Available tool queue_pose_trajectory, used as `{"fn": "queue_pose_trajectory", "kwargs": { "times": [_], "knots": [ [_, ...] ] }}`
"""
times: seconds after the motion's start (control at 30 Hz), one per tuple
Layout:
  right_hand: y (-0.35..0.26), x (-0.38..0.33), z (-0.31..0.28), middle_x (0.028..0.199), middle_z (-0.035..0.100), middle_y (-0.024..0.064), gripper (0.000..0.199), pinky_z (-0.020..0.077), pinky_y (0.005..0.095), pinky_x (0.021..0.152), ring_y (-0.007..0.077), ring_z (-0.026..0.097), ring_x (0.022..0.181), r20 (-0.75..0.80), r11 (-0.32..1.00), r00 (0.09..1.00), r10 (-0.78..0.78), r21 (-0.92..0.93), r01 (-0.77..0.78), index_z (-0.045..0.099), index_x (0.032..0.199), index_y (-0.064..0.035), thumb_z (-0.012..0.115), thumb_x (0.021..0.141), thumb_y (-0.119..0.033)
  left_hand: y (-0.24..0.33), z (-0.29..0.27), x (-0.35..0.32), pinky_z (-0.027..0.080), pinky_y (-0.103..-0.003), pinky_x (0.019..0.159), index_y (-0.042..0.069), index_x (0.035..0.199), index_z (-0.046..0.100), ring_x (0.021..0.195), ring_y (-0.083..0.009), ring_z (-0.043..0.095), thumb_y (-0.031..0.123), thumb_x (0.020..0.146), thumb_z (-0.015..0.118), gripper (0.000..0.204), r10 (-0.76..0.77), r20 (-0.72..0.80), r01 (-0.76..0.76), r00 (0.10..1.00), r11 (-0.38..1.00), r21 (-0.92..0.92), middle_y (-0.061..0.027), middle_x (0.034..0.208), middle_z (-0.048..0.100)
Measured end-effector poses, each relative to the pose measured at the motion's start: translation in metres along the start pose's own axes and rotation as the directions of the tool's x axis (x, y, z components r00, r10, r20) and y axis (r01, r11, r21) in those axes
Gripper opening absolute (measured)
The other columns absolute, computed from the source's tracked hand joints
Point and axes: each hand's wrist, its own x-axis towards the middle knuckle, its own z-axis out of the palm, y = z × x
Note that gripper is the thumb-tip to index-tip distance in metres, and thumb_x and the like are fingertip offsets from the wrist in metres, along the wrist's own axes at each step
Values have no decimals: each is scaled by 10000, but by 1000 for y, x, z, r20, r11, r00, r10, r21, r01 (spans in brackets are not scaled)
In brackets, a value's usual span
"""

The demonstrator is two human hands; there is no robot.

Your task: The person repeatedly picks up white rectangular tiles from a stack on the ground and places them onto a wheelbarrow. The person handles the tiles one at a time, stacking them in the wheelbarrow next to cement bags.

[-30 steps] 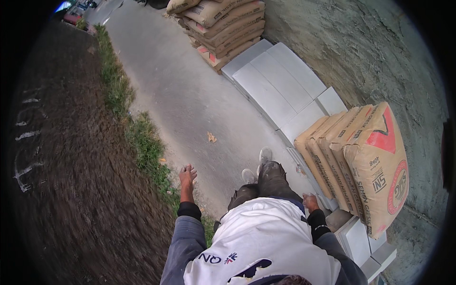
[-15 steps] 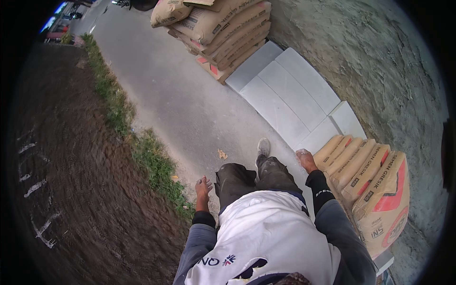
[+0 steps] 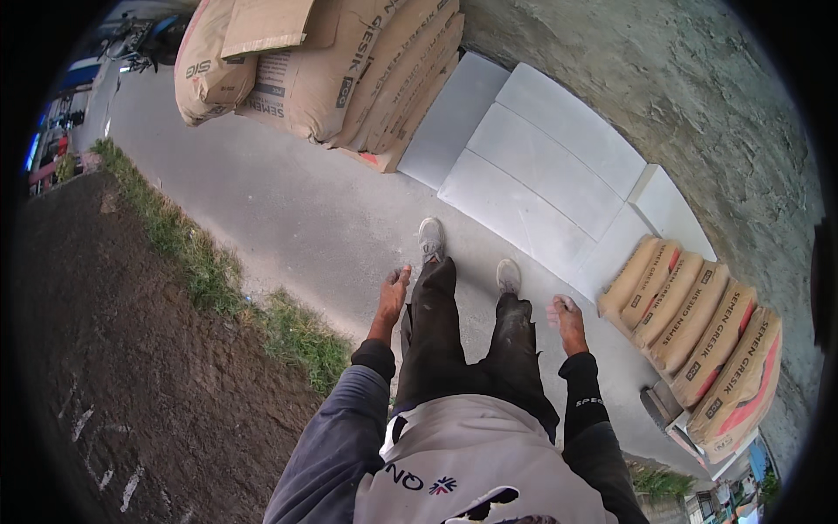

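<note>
My left hand [image 3: 394, 295] hangs beside my left thigh, fingers loosely bent and a little apart, with nothing seen in it. On the other side my right hand [image 3: 567, 321] is held out from my right leg, fingers half curled and apart, also without anything in it. It is nearest to a stack of brown paper cement bags [image 3: 690, 323] at the right. Ahead stands a taller stack of cement bags [image 3: 349, 79]. Between the stacks lie large pale grey blocks [image 3: 532, 188] along the wall. Neither hand touches bags or blocks.
A rough plastered wall [image 3: 672, 113] runs along the right. Grey pavement [image 3: 262, 192] lies underfoot, edged at the left by a grass strip [image 3: 205, 271] and a dark rough surface [image 3: 131, 349]. A piece of cardboard [image 3: 266, 26] rests on the far stack. A motorcycle [image 3: 140, 44] stands beyond.
I have stepped forward and my view has turned; the far bag stack looks larger and closer. My right hand has come away from beside the near bags. Both shoes now show.
</note>
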Motion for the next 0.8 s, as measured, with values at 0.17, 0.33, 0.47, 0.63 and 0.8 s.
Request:
{"fn": "queue_pose_trajectory", "kwargs": {
  "times": [0.17,0.33,0.47,0.63,0.8],
  "knots": [
    [71,7,55,991,684,72,462,512,316,736,158,631,826,-101,947,963,252,233,-223,595,1279,-32,601,991,-394,68,49,110,402,-363,1087,-88,1376,508,1264,-287,555,487,927,688,751,21,178,-59,984,975,215,-215,1342,600],
    [91,51,142,1005,690,80,488,510,312,738,145,621,834,6,915,954,300,281,-289,580,1298,-16,600,992,-396,81,101,228,329,-380,1163,-105,1467,378,1400,-324,432,480,859,775,932,94,227,-155,969,951,266,-264,1505,436],
    [87,94,193,1014,699,90,507,521,299,743,148,632,850,34,892,950,310,334,-303,566,1323,-2,581,1004,-395,82,139,317,322,-436,1170,-67,1530,284,1423,-387,390,606,801,772,1106,120,225,-205,967,891,405,-318,1518,388],
    [111,147,201,1119,682,179,675,545,385,863,255,667,971,38,876,950,310,376,-301,486,1398,29,526,1008,-520,86,190,334,295,-451,1189,-83,1539,250,1437,-399,370,734,824,648,1156,51,268,-171,962,878,447,-314,1533,368],
    [121,193,191,1292,580,264,869,496,441,989,323,601,1155,4,762,960,279,607,-224,361,1463,73,473,986,-645,64,184,322,302,-440,1188,-99,1525,273,1437,-402,370,761,838,599,1148,89,185,-174,979,842,510,-317,1528,374]
  ]
}}
